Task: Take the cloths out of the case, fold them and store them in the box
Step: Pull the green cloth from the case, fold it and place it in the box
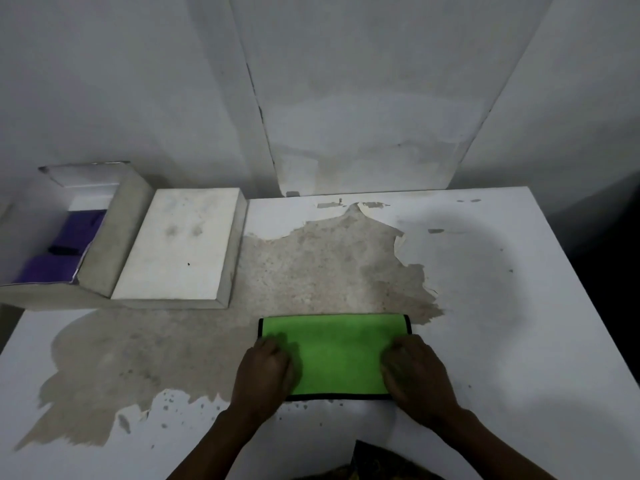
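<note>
A bright green cloth (334,351) with black edging lies flat on the table as a folded rectangle, near the front middle. My left hand (265,370) rests on its left edge with the fingers curled down onto the fabric. My right hand (414,372) does the same on the right edge. An open white box (119,220) stands at the far left and holds folded purple cloths (74,237). Its white lid (180,244) lies upside beside it on the right.
The white table (502,323) has a large worn patch of bare brownish surface (311,265) in the middle. A stained white wall rises behind. The table's right edge drops to dark floor. Patterned clothing shows at the bottom edge.
</note>
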